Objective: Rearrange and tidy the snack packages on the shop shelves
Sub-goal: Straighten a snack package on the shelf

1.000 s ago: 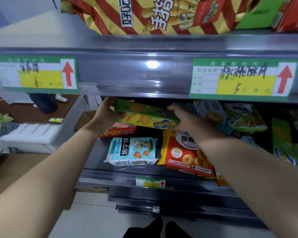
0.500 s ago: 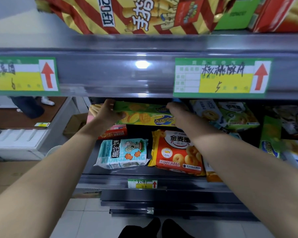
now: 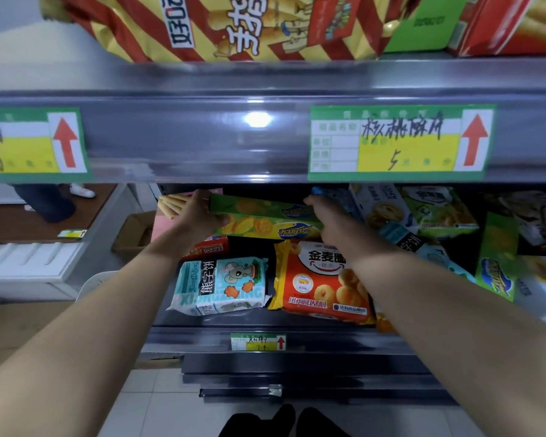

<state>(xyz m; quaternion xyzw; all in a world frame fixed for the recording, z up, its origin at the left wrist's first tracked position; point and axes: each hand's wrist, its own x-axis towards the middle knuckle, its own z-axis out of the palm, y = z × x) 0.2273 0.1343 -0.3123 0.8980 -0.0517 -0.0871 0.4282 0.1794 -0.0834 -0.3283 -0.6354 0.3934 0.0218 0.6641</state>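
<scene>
Green and yellow, the long box [image 3: 265, 220] lies flat on its side under the grey shelf edge [image 3: 202, 140], with its long way running left to right. Its left end sits a bit higher than its right end. The picture side with round yellow biscuits faces out, and a blue badge near the right end has a yellow word that I cannot read for sure.

The left hand [image 3: 199, 212] wraps around the left end of the box, thumb below and fingers curled over the top. The right hand [image 3: 331, 222] grips the right end — its fingers go behind the box, so I cannot tell how they are set.

Below the box, a pale blue bag [image 3: 221, 287] lies flat. It has a little mouse picture, the letters "XIONGZIBING" and the signs 熊字饼. Just beside it on the right lies an orange bag [image 3: 320, 285] with ring biscuits and the signs 金麦圈. A red box [image 3: 208, 247] peeks out under the left wrist.

On the shelf edge, up and right of the box, is a green price tag [image 3: 397, 141] with a red arrow pointing up — it has black handwriting and a "5". Another tag [image 3: 32, 143] like it is up and left. Above the shelf edge sits a big red and gold striped bag [image 3: 221, 26], its writing upside down.
</scene>
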